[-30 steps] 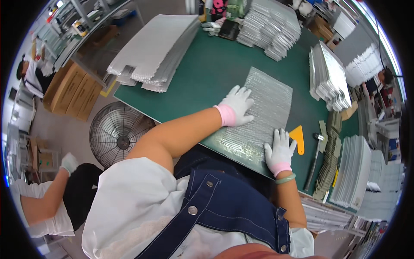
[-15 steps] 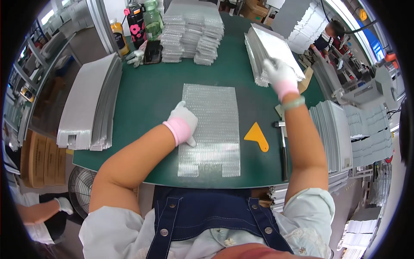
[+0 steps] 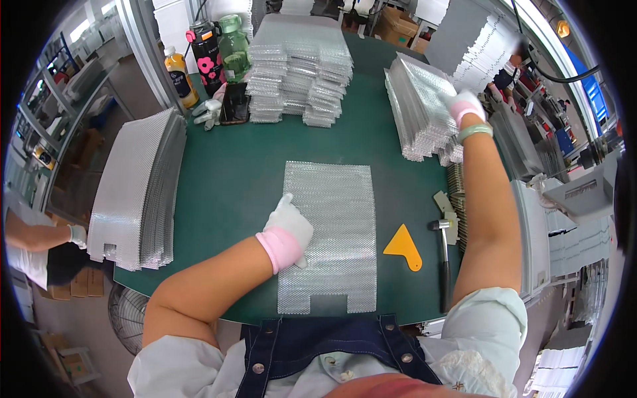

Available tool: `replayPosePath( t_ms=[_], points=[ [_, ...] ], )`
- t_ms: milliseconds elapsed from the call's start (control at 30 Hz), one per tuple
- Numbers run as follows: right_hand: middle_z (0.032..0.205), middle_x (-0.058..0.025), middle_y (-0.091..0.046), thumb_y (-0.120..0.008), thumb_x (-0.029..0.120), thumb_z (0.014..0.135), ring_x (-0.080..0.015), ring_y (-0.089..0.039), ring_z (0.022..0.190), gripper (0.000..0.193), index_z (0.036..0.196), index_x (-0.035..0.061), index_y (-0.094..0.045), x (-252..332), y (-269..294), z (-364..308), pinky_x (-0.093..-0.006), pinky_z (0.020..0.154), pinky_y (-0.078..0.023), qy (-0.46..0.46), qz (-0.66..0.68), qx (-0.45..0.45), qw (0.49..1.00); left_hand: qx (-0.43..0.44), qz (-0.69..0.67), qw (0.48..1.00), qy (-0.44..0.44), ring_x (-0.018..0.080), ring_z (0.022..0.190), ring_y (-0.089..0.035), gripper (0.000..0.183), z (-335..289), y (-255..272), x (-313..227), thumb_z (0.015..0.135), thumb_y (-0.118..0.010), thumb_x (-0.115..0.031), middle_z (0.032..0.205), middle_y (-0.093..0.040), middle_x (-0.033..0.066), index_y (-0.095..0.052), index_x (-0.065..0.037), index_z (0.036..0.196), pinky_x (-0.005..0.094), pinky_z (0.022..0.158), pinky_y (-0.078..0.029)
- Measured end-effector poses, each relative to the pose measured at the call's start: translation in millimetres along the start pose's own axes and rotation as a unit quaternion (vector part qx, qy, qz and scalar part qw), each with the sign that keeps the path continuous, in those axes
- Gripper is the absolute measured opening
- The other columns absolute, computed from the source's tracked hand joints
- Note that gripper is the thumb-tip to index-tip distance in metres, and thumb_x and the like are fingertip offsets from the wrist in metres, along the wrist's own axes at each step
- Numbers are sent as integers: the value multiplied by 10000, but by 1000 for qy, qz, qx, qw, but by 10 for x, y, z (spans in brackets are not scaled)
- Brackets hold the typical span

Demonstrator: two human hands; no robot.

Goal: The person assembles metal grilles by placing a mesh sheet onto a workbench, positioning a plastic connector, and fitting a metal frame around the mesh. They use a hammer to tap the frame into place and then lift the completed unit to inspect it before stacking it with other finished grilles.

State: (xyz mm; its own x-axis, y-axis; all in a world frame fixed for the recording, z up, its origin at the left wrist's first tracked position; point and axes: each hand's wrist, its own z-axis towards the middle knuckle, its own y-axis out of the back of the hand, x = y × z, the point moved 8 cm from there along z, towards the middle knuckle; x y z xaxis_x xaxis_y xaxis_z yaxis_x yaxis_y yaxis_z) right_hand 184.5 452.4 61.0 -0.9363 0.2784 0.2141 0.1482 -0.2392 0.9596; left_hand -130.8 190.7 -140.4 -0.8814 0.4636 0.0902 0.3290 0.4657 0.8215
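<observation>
A silvery, finely ridged panel with a notch in its near edge lies flat on the green table, in front of me. My left hand, in a white glove with a pink cuff, rests open on the panel's left edge, fingers stretched out. At the far right my right hand, gloved the same way, is at the right side of a stack of similar panels. Its fingers are blurred and partly hidden, so their grip is unclear. A yellow scraper and a black-handled hammer lie right of the single panel.
More panels stand in a tall stack at the back and a leaning stack on the left. A phone, a black flask, a green bottle and an orange drink bottle are at the back left. A co-worker's gloved hand shows far left.
The whole view has shifted, so the table sits lower in it. My right hand has moved outward to the right stack's side. My left hand stays on the panel. The co-worker's hand has risen.
</observation>
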Motion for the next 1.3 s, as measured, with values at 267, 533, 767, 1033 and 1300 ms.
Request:
replayPosePath(
  t_ms=[267,533,767,1033,1300],
  points=[
    [1331,-275,-562,-732,457,757,-366,-554,1250,820,1339,-73,-504,-269,75,218,-412,1041,-424,-26,109,-10,994,-35,19,999,-19,304,1240,-545,674,-64,53,-3,633,-823,-563,1109,-683,177,-745,-27,1033,417,1208,-162],
    [1327,-216,-586,-747,501,747,-334,-586,1220,793,1309,-26,-559,-267,-296,152,-418,1027,-457,-26,-112,129,985,-48,26,998,-23,299,1202,-562,676,-81,78,-21,630,-814,-580,1104,-684,173,-747,-29,1015,420,1197,-184],
    [1361,-251,-546,-799,478,713,-360,-547,1258,923,1367,-76,-455,-465,137,44,-399,1059,-418,-44,142,-77,986,-13,54,998,-26,295,1240,-537,863,-118,129,-58,614,-777,-658,1203,-634,184,-664,15,1141,411,1196,-200],
    [1359,-200,-568,-807,472,699,-346,-575,1228,923,1400,-20,-462,-390,-451,178,-396,1018,-459,-5,-188,211,959,-41,23,999,-1,310,1263,-513,744,-109,148,-34,611,-829,-582,1173,-658,184,-724,-18,1084,407,1203,-198],
    [1342,-241,-567,-782,521,726,-355,-578,1217,896,1330,-85,-516,-256,148,-90,-410,1026,-444,-56,12,83,995,-39,27,999,13,354,1331,-442,756,-74,48,16,599,-838,-576,1243,-623,202,-723,-6,1083,386,1195,-237]
  ],
)
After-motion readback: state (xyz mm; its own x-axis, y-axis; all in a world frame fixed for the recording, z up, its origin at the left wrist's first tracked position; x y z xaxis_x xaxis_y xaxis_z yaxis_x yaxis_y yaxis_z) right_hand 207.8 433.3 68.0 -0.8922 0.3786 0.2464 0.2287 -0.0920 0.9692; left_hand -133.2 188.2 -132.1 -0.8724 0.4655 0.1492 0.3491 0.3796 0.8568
